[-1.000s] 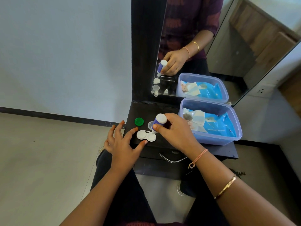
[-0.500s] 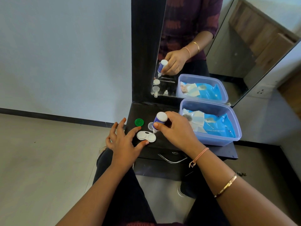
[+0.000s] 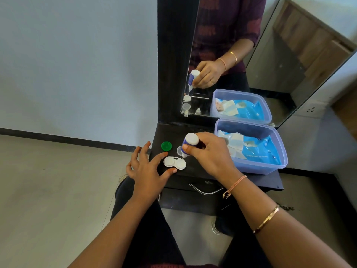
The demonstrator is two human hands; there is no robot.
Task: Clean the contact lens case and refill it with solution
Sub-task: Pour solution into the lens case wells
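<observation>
A white two-well contact lens case (image 3: 174, 162) lies uncapped on the black dresser top (image 3: 195, 171). My right hand (image 3: 210, 153) grips a small blue-and-white solution bottle (image 3: 189, 143), turned nozzle down with its tip just over the case's right well. My left hand (image 3: 146, 168) has its fingers spread, index finger and thumb bracketing the case from the left and front. A green cap (image 3: 166, 146) rests behind the case. A clear round cap (image 3: 179, 150) sits behind the bottle, partly hidden by it.
A lilac plastic tub (image 3: 258, 168) with a blue wipes pack and sachets stands to the right on the dresser top. A mirror (image 3: 231, 55) rises right behind, showing my hand and bottle. A drawer handle (image 3: 204, 191) lies below the front edge.
The bottle stays tipped over the case's right well. Both hands have scarcely shifted.
</observation>
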